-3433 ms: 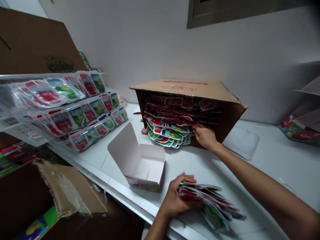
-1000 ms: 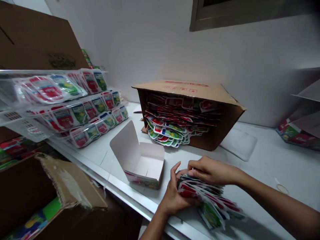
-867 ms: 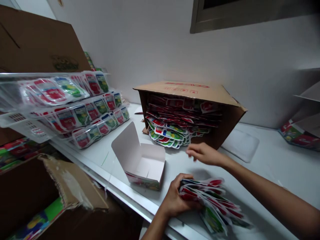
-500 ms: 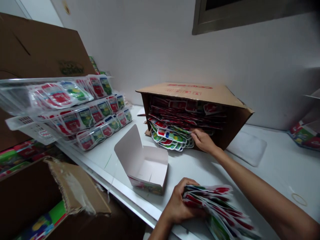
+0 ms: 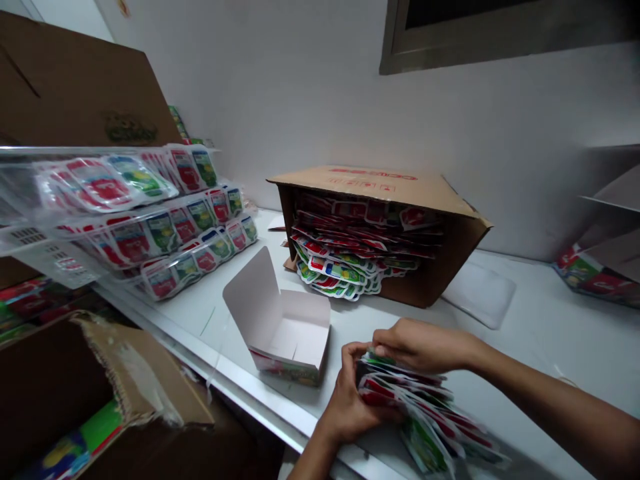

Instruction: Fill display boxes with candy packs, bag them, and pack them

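Observation:
My left hand [image 5: 350, 400] grips the near end of a fanned stack of flat red, green and white packets [image 5: 430, 417] lying on the white table [image 5: 550, 340]. My right hand [image 5: 423, 345] rests on top of that stack, fingers curled onto the uppermost packet. Just left of the hands stands a small open white carton [image 5: 283, 330] with its lid up, nothing visible inside. Behind it a brown cardboard box [image 5: 400, 187] lies on its side, packed with more of the same packets [image 5: 350, 257] spilling from its mouth.
Clear trays of packets [image 5: 150, 227] are stacked in tiers at the left. A torn cardboard box [image 5: 120, 393] sits below the table edge at the lower left. A clear plastic tray [image 5: 480, 293] lies right of the brown box. More packets [image 5: 595, 280] lie at the far right.
My right hand has come back from the mouth of the brown box to the top of the stack held by my left hand. The left hand stayed on the stack.

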`<state>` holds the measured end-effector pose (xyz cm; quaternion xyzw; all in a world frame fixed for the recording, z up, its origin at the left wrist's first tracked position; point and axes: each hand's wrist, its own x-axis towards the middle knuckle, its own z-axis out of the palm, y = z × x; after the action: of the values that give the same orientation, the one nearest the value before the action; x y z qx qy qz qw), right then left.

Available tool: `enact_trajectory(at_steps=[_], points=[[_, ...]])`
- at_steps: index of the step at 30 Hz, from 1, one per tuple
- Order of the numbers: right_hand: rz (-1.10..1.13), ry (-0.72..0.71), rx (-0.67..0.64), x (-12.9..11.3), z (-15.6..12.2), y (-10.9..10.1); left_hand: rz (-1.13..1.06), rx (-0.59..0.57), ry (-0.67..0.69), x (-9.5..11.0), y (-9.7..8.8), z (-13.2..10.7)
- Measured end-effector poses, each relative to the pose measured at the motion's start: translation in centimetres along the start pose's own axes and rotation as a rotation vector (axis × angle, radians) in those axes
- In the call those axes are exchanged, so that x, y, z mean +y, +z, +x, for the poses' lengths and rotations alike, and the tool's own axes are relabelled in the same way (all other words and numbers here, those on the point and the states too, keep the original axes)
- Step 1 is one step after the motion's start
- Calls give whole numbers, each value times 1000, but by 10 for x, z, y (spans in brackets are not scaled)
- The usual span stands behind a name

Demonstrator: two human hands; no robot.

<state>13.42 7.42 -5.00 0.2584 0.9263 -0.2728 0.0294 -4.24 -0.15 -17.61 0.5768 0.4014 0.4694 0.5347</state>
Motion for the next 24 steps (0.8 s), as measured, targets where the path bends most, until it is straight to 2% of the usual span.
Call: enact_trajectory(at_steps=[2,5,7,10,12,15,18,21,24], points=[[63,65,54,18,13,-3,-49,-27,6,0,0,0],[-166,328,319,62,38,-13,14,-79,53,3,-1,3],[-283,469,438,94,56,-18,53,-78,79,7,-2,4],[-362,583,507,129,79,-18,51,-73,84,11,-3,5],[-400,591,516,142,89,-15,48,-78,82,11,-3,6],[-439,519,513,147,94,-11,55,-88,76,11,-2,7],[-452,435,540,141,92,-12,46,-100,69,12,-2,8],[-437,389,624,132,83,-12,38,-96,60,13,-2,7],[-393,407,726,121,64,-9,55,-94,60,12,-2,7]])
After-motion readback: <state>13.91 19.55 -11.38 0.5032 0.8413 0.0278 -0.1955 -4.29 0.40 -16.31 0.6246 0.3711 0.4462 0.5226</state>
